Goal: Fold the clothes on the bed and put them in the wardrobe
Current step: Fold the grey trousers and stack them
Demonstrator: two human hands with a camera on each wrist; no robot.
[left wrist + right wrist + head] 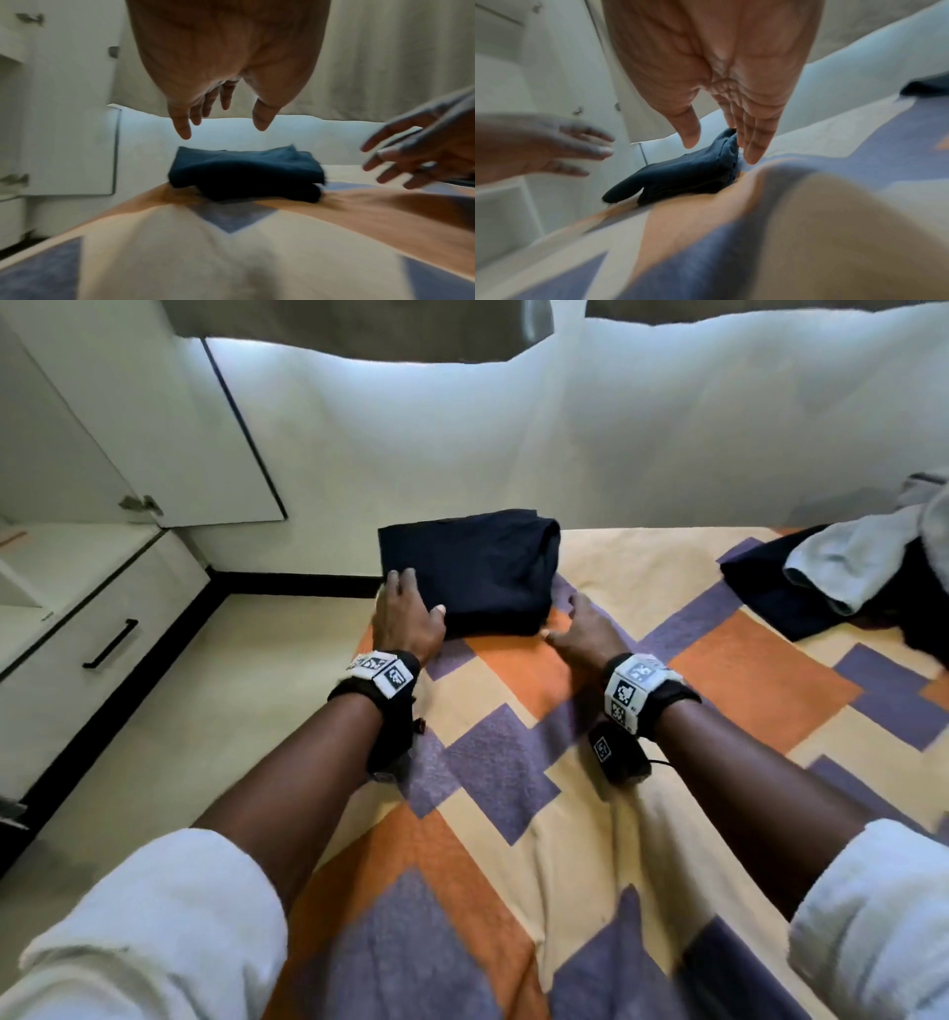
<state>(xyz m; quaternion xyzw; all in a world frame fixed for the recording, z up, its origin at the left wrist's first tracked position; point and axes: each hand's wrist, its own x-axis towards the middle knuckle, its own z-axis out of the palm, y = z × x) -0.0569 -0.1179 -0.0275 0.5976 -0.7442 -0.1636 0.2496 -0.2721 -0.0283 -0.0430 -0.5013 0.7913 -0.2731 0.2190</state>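
Observation:
A dark navy garment (472, 572), folded into a thick rectangle, lies at the bed's far left corner on the patterned bedspread (565, 788). My left hand (418, 594) is at its near left corner, fingers straight and spread. In the left wrist view the left hand (222, 130) hovers just over the garment (246, 174); whether it touches is unclear. My right hand (562, 618) is at the near right corner, fingers straight, low over the bedspread. The right wrist view shows the right hand (721, 152) with fingers extended beside the garment's (680, 178) edge.
A loose pile of dark and pale grey clothes (847, 577) lies at the bed's right. Left of the bed is pale floor (205, 711), then the white wardrobe with an open door (241, 439) and a drawer with a black handle (110, 644).

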